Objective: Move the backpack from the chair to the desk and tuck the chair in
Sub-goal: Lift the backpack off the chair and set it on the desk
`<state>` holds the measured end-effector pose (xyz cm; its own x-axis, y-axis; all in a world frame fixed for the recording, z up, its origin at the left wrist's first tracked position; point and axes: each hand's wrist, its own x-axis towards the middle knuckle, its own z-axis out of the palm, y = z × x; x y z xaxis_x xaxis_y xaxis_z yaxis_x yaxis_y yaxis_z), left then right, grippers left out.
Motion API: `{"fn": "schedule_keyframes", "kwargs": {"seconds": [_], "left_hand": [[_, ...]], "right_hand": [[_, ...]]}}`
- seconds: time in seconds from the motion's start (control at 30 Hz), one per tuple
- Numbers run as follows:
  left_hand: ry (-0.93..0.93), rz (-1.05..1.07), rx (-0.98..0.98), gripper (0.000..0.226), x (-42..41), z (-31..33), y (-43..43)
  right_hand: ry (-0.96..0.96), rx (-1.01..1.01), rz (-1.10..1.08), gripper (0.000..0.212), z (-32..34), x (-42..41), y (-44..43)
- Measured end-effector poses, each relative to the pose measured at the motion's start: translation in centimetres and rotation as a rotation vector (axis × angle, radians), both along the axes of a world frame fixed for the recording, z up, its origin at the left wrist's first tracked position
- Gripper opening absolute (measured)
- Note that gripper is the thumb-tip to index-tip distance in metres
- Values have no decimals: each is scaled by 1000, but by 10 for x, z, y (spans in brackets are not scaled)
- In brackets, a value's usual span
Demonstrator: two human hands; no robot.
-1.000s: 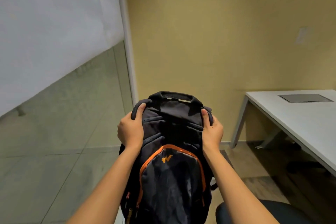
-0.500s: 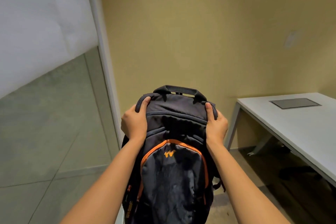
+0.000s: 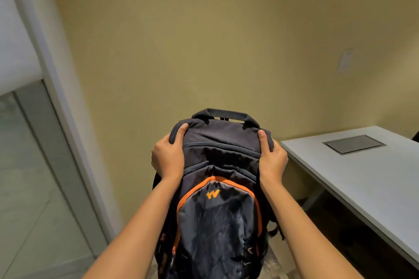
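White surface (image 3: 353, 179) is sitting right, near edge bare; left hand (image 3: 169, 157) and right hand (image 3: 272, 161) are gripping backpack (image 3: 221, 199) sides, upright, left of it.

Dark backpack (image 3: 217, 188), orange-trimmed front pocket, upright at lower centre of frame. White desk (image 3: 353, 179) at right edge, apart from it.

- The backpack (image 3: 217, 188), held in both hands, now sits nearer the table (image 3: 353, 179) than a second ago.
- The chair seen earlier at lower right is out of view.
- The glass partition (image 3: 34, 176) occupies less of the left side.
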<state>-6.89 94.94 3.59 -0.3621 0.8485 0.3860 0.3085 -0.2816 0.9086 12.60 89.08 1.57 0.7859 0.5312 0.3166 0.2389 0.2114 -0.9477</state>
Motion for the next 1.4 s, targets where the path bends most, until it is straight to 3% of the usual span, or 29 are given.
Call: {"fn": "schedule_keyframes", "kwargs": {"seconds": [0.6, 0.7, 1.03, 1.4], "left_hand": [[-48, -280, 17, 62, 185, 30, 206], [-45, -322, 28, 62, 213, 34, 224], [-70, -425, 55, 63, 313, 47, 257], [-103, -342, 78, 63, 462, 78, 287]], "right_hand": [[-52, 31, -279, 52, 32, 168, 159], [-58, 44, -311, 59, 35, 192, 169], [-48, 57, -421, 52, 42, 287, 197], [-153, 11, -391, 57, 87, 446, 238]]}}
